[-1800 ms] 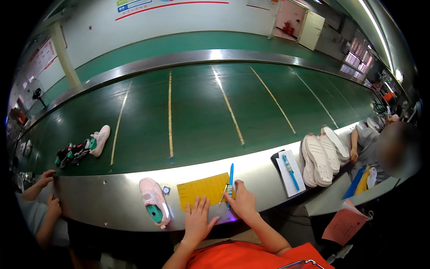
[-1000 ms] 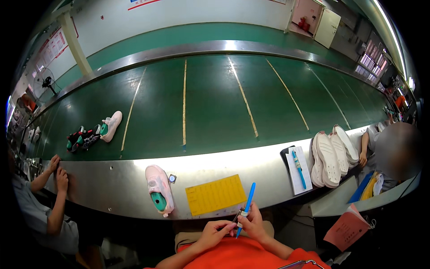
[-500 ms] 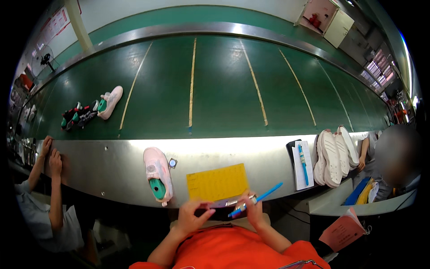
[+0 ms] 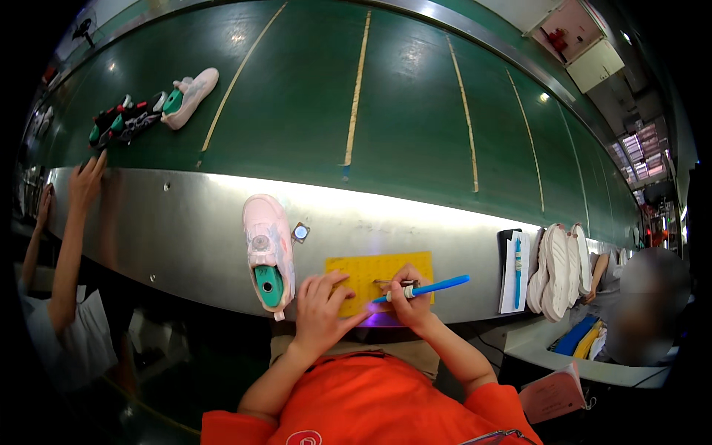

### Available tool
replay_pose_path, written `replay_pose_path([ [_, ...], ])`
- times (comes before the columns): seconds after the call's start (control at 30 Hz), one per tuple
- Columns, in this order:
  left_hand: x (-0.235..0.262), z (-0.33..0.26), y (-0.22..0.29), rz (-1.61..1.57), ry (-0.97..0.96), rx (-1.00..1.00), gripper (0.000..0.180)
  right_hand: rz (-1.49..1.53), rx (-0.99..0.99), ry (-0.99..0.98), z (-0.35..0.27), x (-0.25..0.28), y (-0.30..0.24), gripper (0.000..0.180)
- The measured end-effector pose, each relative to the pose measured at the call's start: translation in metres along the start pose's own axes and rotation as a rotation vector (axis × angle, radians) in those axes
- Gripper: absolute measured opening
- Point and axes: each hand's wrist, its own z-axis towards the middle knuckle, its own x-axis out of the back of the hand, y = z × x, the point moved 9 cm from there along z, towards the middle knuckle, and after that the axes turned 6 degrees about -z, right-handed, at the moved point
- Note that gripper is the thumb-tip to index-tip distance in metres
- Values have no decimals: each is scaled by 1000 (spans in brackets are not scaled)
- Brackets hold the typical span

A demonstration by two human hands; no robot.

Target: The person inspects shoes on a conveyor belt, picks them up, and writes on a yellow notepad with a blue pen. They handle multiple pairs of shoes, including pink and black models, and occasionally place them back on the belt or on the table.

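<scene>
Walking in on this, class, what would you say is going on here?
A person at a metal counter has a blue pen in the right hand, its tip end near a purple glow by the lower edge of a yellow sheet. The left hand overlaps the sheet's left part. A pink shoe lies to the left; white soles stand farther right.

two pink shoes [image 4: 265,231], two blue pens [image 4: 448,284], one yellow sheet [image 4: 363,268], one white notepad [image 4: 510,297], one pink booklet [image 4: 555,393]
</scene>
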Motion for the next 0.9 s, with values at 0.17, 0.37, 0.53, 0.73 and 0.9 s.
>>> replay_pose_path([
  [0.17,-4,0,-5,-30,13,-29,33,-7,-4,-16,0,3,12,13],
  [0.37,-6,1,-7,-42,19,-29,32,-82,-6,-66,2,0,11,15],
  [0.53,-4,2,-7,-51,21,-32,31,-134,19,-63,2,-1,9,16],
  [0.73,-3,1,-8,-67,1,-25,27,-65,1,-16,4,-1,6,16],
  [0.9,-2,1,-9,-87,2,-32,28,-90,-10,-51,3,-3,10,18],
])
